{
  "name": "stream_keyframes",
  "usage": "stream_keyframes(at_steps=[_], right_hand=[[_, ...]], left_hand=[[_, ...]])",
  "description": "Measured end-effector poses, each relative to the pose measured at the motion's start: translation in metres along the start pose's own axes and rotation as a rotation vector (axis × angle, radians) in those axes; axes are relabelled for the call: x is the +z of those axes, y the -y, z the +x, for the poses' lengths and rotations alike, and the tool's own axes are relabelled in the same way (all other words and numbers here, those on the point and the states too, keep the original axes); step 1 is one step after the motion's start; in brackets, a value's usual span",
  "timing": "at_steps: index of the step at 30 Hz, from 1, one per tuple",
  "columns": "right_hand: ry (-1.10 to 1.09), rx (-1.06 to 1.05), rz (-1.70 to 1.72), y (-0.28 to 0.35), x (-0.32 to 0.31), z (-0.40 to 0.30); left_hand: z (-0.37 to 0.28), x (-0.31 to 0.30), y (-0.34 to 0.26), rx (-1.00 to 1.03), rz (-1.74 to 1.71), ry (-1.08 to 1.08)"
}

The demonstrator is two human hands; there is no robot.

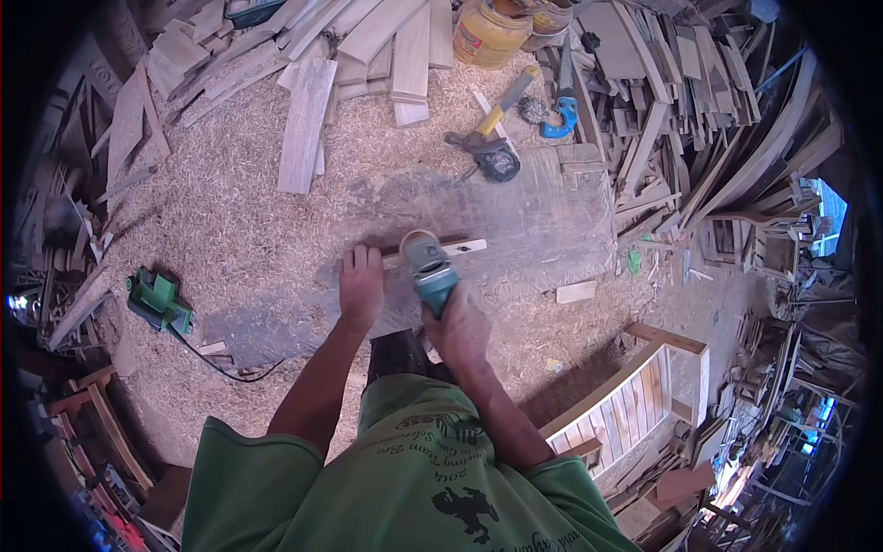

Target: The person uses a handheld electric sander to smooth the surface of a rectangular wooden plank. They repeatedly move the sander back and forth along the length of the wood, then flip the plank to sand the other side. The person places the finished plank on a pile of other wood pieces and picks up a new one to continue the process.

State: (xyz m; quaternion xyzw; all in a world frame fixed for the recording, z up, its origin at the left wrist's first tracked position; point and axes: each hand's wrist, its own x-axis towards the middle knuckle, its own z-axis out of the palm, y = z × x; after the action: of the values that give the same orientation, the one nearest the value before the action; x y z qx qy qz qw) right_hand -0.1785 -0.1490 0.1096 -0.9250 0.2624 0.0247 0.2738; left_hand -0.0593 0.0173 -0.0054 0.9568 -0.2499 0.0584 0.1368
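Observation:
My right hand [461, 330] grips the body of a green angle grinder [432, 276]. The grinder's round disc [417, 238] lies over a narrow wooden strip [469, 246], hiding part of it; whether they touch I cannot tell. A dark mark shows near the strip's right end. My left hand [361, 279] presses its fingers on the strip's left end. Beneath all this is a worn, dusty wooden board [545, 207] on the shavings-covered floor.
A green electric planer [160, 301] with a black cord sits at left. Beyond the board are a tape measure [498, 165], a hammer [498, 117], a blue-handled saw [562, 119] and a yellow tub [491, 34]. Planks [307, 127] lie ahead; a slatted wooden frame [631, 400] stands at right.

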Motion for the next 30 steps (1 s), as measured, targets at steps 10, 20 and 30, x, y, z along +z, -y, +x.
stream_keyframes(at_steps=[10, 20, 30], right_hand=[[-0.064, 0.088, -0.063, -0.034, -0.021, 0.004], [-0.181, 0.388, 0.087, -0.083, -0.070, 0.006], [-0.102, 0.403, 0.216, -0.094, -0.083, -0.052]], left_hand=[[0.000, -0.009, -0.002, -0.018, -0.027, 0.035], [0.004, -0.003, 0.007, -0.046, -0.065, 0.066], [0.064, -0.012, 0.023, 0.067, -0.127, 0.353]])
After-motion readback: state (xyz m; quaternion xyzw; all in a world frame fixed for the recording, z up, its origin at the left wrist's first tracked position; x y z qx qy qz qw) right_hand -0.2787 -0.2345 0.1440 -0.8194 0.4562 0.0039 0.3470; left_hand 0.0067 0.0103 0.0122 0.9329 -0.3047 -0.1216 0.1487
